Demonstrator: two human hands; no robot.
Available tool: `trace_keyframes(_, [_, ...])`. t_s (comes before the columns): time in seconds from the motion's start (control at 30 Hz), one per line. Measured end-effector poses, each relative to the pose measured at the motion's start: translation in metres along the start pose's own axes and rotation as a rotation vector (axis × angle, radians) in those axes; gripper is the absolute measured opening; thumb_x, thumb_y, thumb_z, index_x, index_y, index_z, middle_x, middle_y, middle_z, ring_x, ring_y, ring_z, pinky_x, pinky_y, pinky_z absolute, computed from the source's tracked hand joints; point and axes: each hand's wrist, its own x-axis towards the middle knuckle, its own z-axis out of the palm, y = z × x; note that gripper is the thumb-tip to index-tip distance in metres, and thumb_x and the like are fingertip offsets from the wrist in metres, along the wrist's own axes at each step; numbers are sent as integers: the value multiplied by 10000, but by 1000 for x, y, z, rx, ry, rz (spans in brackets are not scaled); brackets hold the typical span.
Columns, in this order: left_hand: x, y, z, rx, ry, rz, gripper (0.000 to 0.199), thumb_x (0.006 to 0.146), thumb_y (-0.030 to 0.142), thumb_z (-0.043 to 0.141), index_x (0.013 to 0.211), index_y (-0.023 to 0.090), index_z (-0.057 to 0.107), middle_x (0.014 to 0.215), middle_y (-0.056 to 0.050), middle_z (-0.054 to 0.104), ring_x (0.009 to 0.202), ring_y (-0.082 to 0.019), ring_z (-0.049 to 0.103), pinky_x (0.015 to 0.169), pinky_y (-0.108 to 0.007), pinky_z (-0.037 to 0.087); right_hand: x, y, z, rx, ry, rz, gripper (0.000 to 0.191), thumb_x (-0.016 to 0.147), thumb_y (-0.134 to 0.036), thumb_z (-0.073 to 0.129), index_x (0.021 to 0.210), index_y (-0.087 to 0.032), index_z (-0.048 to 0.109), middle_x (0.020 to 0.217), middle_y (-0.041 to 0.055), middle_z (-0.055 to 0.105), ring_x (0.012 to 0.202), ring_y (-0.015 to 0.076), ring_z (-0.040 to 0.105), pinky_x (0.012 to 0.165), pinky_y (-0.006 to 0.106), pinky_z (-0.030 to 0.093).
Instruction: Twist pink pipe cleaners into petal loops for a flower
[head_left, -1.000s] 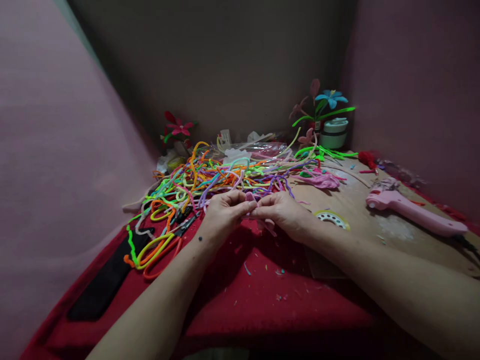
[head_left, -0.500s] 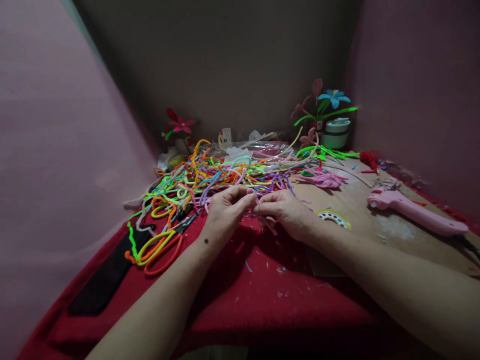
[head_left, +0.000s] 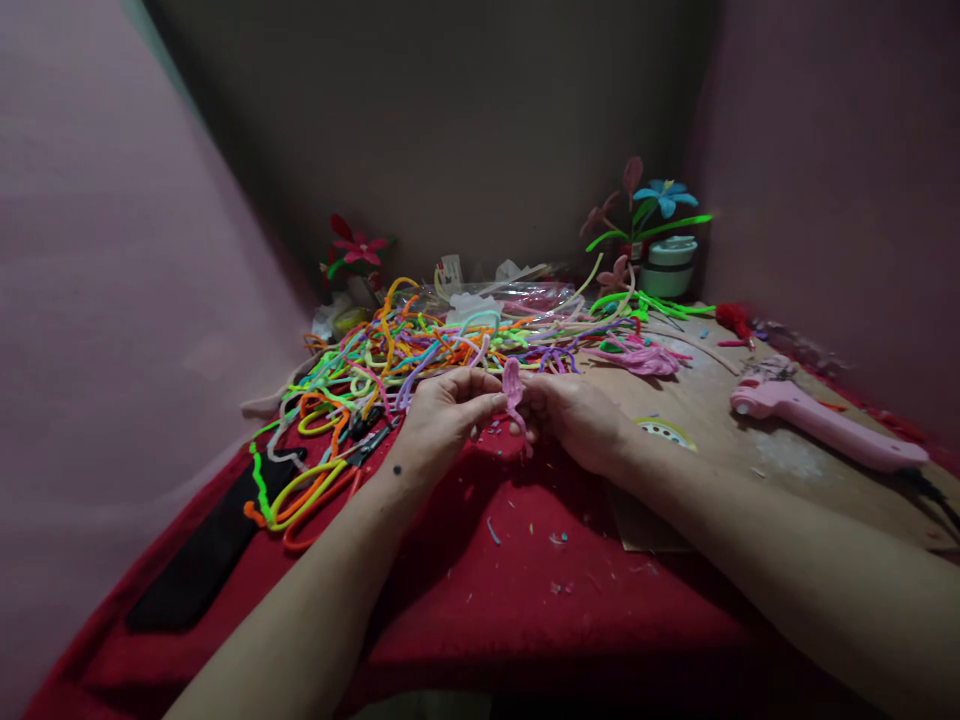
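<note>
A small pink fuzzy piece (head_left: pixel 513 385), rounded on top with thin tails hanging below, stands upright between my hands. My left hand (head_left: pixel 450 410) pinches its left side between thumb and forefinger. From the right, my right hand (head_left: pixel 574 415) is closed at the lower part of the same piece, its fingertips partly hidden behind it. Just behind the hands spreads a tangled heap of colourful pipe cleaners (head_left: pixel 390 345).
On the brown board (head_left: pixel 720 400) at right lie a pink tool with a cord (head_left: pixel 832 420), a pink bundle (head_left: pixel 645 358) and a round yellow-rimmed item (head_left: pixel 664 432). Scissors (head_left: pixel 367 445) and a black object (head_left: pixel 214 545) are at left. Craft flowers (head_left: pixel 666 197) stand behind.
The pink piece has come upright and its rounded top now shows between my hands. My right hand has turned, its fingers more curled. The view has shifted slightly.
</note>
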Motion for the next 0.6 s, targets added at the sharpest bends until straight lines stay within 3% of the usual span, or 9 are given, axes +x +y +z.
trace_keyframes(0.13, [0, -1, 0, 37, 0, 21, 196, 678, 295, 675, 760, 120, 642, 651, -7, 605, 523, -79, 473, 522, -216, 371, -1, -1, 2, 40, 37, 2, 245, 739, -364, 517, 628, -148, 546, 564, 13, 545, 487, 99, 465, 439, 227, 317])
trace_keyframes(0.37, [-1, -2, 1, -5, -13, 18, 185, 701, 307, 646, 728, 127, 615, 588, 15, 561, 480, -71, 439, 479, -212, 333, -7, -2, 4, -125, 91, 48, 227, 632, -324, 687, 589, -145, 554, 464, -41, 465, 389, 63, 359, 406, 234, 239])
trace_keyframes(0.6, [-1, -1, 0, -76, -122, 23, 145, 690, 206, 647, 807, 124, 618, 658, -8, 614, 541, -84, 493, 519, -212, 370, -5, -2, 4, -203, 140, -25, 117, 670, -198, 579, 573, -132, 575, 513, -14, 528, 426, 62, 395, 439, 228, 270])
